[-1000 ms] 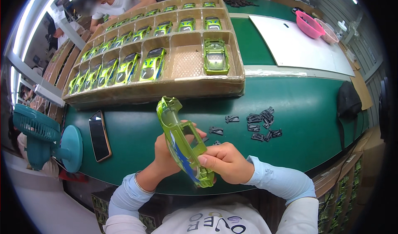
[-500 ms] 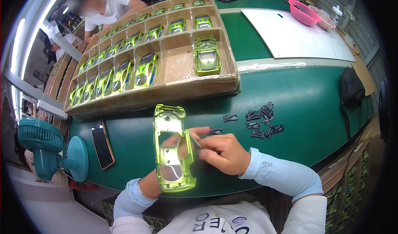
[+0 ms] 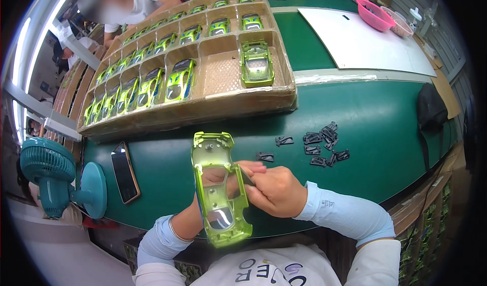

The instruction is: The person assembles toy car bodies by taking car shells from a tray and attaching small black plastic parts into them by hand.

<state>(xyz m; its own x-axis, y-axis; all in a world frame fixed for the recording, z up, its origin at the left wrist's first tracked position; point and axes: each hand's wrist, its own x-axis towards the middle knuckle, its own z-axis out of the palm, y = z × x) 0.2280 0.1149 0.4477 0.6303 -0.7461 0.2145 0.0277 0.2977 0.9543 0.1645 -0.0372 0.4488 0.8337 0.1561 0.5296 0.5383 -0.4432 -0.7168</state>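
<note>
The green car shell [image 3: 221, 205] is in the lower middle of the frame, held up over the green counter [image 3: 365, 113]. The left grip [image 3: 190, 216] is around the back of it, and some of its fingers show through the gap in the middle; most of it is hidden, so I can't tell how hard it squeezes. The right grip [image 3: 278, 192] is nearly closed, pinching a small dark piece [image 3: 247, 178] right by the shell's right side. The shell could slip or tip if the right grip pushes hard on that one side while the left one is loose. The little piece could pop out of the pinch too, since it is so small, and then it might get mixed up with the black parts [image 3: 313, 150] right of the middle. A hard poke could scratch the clear window [image 3: 219, 218] in the shell. The shell's hollow inside faces up at us. Its long way runs from top to bottom of the frame, with the top end leaning a bit left and the bottom end a bit right. I can't tell which end is the front.
</note>
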